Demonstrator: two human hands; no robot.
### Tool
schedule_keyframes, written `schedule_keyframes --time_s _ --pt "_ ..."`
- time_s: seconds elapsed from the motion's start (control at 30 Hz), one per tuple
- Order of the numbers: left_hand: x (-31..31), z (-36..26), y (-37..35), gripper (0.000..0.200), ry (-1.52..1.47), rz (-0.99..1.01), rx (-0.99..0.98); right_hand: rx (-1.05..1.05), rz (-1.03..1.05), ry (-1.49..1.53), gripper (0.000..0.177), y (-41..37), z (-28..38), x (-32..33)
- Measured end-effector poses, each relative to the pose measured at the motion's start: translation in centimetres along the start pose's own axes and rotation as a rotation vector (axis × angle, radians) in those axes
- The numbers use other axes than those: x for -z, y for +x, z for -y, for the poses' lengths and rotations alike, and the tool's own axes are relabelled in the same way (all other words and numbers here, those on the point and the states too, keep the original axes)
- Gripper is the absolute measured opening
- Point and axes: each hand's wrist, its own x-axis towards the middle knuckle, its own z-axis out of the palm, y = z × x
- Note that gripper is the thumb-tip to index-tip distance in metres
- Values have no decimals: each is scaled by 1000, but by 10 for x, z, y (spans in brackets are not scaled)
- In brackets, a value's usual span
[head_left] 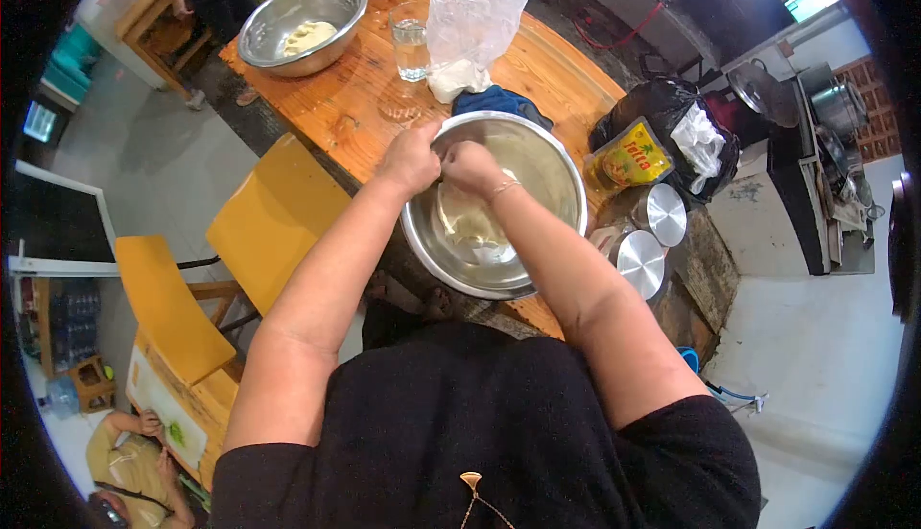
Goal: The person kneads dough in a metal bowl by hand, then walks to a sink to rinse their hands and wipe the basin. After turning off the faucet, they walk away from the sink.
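The table (355, 107) carries the bowl (549, 179) at its near edge. Dough (470, 227) lies inside the bowl. Over the bowl's far rim, the left hand (413, 157) and right hand (472, 166) touch, fingers curled shut; anything pinched is hidden.

My left hand (411, 158) and right hand (470, 166) meet, fists closed, over dough (470, 227) in the steel bowl (566, 179).

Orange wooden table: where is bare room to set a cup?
Bare wood lies between the far steel bowl with dough, the water glass and the near large steel bowl. Crowded right of it: yellow oil pouch, two steel lids.
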Motion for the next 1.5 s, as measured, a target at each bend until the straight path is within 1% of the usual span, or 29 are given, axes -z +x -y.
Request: schedule_keyframes --time_s 0.03,0.1,0.17,0.23,0.3,0.43,0.5,0.53,0.6,0.63,0.7,0.73,0.8,0.83,0.9,1.03,1.13,1.2,1.23,1.3,1.33,1.4,1.43,1.5 --pt "1 0 1 50 -11 -10 0 0 1 4 30 -3 3 -1" --pt "0 3 -3 50 -24 -15 7 135 98 -32 27 -20 10 -7" --pt "-4 10 -4 49 20 31 2 300 75 -221 21 -49 11 -5" --pt "-6 6 -7 49 51 40 3 378 51 -300 19 -95 23 16" --pt "-8 1 -10 46 95 43 21 324 69 -289 19 -134 36 40" --pt "-4 -6 -13 45 63 37 -3 314 130 -370 15 -166 24 56" --pt "1 -12 -15 44 16 48 -17 209 208 -378 15 -170 9 47" --pt "3 -13 -14 44 16 51 -16 207 210 -376 15 -169 6 46" --pt "3 -14 -14 45 1 61 -25 51 407 -373 14 -168 3 45" --pt "2 -13 -14 45 0 69 -26 45 407 -368 14 -166 2 43" --pt "2 -12 -15 45 -29 52 -40 -53 402 -330 14 -158 0 34" --pt "0 -10 -15 45 -27 55 -41 -54 402 -327 14 -153 -2 30" --pt "-2 -6 -16 45 -23 13 -55 -78 329 -274 14 -143 -5 22" --pt "-2 -6 -15 45 -23 17 -55 -81 329 -271 14 -139 -5 20" --pt "0 -8 -14 46 0 79 8 -46 247 -205 14 -132 -4 19" --pt "2 -11 -15 47 24 105 25 -102 176 -131 14 -116 -1 19" --pt "-4 -3 -15 47 26 60 -43 -158 140 -115 14 -99 -7 14" --pt "-6 2 -14 48 -17 33 -116 -218 92 -69 14 -92 -7 14" --pt "-7 3 -13 48 -15 37 -122 -222 86 -65 14 -88 -6 15" --pt "-7 4 -14 50 22 42 -123 -338 43 -23 15 -81 -5 16" --pt "-6 4 -14 50 24 48 -130 -344 38 -17 15 -78 -5 15" --pt "-5 3 -16 52 -4 41 -103 -430 -81 69 16 -72 -8 10" --pt "-4 2 -17 52 -1 48 -111 -437 -87 75 16 -69 -9 8" --pt "0 -1 -18 52 -6 48 -85 -500 -217 137 16 -62 -10 4"
